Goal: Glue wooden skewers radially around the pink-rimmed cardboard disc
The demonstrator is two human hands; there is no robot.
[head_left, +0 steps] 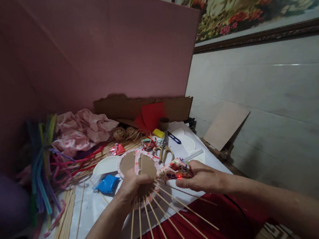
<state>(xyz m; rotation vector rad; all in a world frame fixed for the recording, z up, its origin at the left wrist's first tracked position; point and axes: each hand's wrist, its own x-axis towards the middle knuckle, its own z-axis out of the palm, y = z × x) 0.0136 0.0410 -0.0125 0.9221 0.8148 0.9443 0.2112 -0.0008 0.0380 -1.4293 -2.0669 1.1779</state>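
Observation:
My left hand (133, 185) is closed on the near part of a round cardboard disc (127, 163) edged with pink-and-white patterned trim. Several thin bamboo sticks (161, 211) fan out from the disc's near side towards me. A strip of the same trim crosses its middle. My right hand (202, 177) grips a floral-patterned glue gun (173, 170) with a small red light lit on it. From its back a translucent glue stick (193, 155) sticks out. The gun's front end is over the disc's right edge, close to my left fingers; whether it touches is unclear.
Gold-handled scissors (164, 154) and a blue cutter (174, 137) lie beyond the disc. A blue packet (107, 184) is at left, near loose bamboo sticks (59, 234) and coloured pipe cleaners (40, 173). Pink cloth (83, 131), twine balls (125, 133) and red paper (153, 116) are behind.

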